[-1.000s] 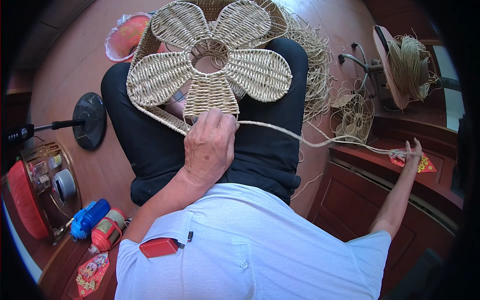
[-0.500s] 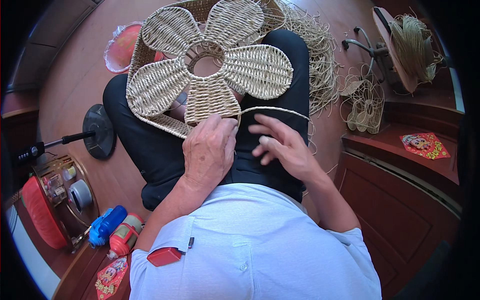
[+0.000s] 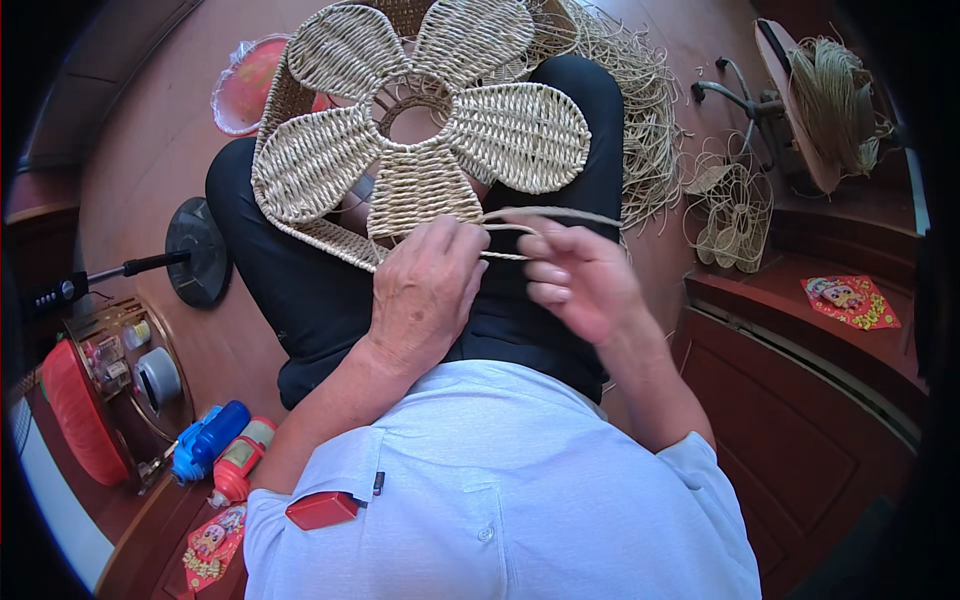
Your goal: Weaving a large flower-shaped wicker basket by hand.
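A woven straw flower [image 3: 518,138] with several rounded petals and an open ring at its middle lies over my knees. Closed around the near edge of its lowest petal is my left hand [image 3: 425,290]; its fingertips are partly hidden. To the right, my right hand [image 3: 585,285] is pinched on a thin twisted straw cord [image 3: 508,256]. Strands of cord stretch from the petal's corner by my left fingers to the right hand, and one runs on over my right thigh. Beneath the flower sits a larger woven basket [image 3: 325,242], mostly covered by the petals.
A heap of loose straw cord [image 3: 650,130] spreads on the floor beyond my right knee. Farther right are a cord bundle [image 3: 835,100] on a round-topped stool and a small woven piece [image 3: 730,215]. At left stand a black round base [image 3: 195,252] and bottles [image 3: 222,435].
My right hand, open and blurred before, has closed on the cord and drawn a loop toward itself. My left hand has stayed at the petal's edge, shifted slightly right.
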Demonstrator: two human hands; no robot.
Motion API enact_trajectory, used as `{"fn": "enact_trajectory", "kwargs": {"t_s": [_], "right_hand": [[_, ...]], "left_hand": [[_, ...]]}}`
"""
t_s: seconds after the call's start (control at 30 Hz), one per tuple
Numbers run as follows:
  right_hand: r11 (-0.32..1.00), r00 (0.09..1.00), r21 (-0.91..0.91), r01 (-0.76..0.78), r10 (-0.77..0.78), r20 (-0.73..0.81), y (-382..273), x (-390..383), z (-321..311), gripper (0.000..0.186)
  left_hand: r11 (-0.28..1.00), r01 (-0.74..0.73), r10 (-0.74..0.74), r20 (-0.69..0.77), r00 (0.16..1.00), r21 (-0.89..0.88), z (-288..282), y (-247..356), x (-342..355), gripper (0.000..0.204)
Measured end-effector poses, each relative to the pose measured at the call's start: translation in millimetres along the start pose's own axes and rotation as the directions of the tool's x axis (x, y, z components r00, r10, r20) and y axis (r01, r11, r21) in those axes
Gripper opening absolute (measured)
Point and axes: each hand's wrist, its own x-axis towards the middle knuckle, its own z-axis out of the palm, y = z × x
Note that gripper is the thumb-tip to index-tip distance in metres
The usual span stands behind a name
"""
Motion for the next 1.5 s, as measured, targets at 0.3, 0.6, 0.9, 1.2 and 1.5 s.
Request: {"fn": "enact_trajectory", "kwargs": {"t_s": [0.3,0.6,0.9,1.2,1.5], "right_hand": [[0.787,0.637,-0.528,0.318,-0.59,-0.496,-199.1,-147.9,-121.8,0.061],[0.563,-0.039,-0.617,0.55,-0.721,-0.692,-375.1,-327.3,-279.7,0.021],[0.216,-0.083,-0.949,0.23,-0.967,-0.24,-384.3,-299.9,-227.4,0.053],[0.453,0.94,-0.891,-0.031,-0.289,-0.179,-3.5,-42.7,19.1,0.051],[0.663,0.911,-0.721,0.202,-0.397,-0.11,51.3,48.1,15.5,0.041]], "left_hand": [[0.981,-0.181,0.183,-0.028,0.983,0.076,23.7,-14.2,10.3,0.021],[0.985,-0.175,0.172,-0.111,0.979,-0.016,21.8,-15.4,7.5,0.018],[0.999,0.041,-0.035,-0.203,0.979,0.023,-7.0,-11.9,-5.5,0.015],[0.993,0.111,-0.115,-0.147,0.982,-0.037,-8.8,-16.8,-0.2,0.019],[0.99,0.138,-0.14,-0.13,0.982,-0.03,-8.5,-20.0,-0.8,0.018]]}}
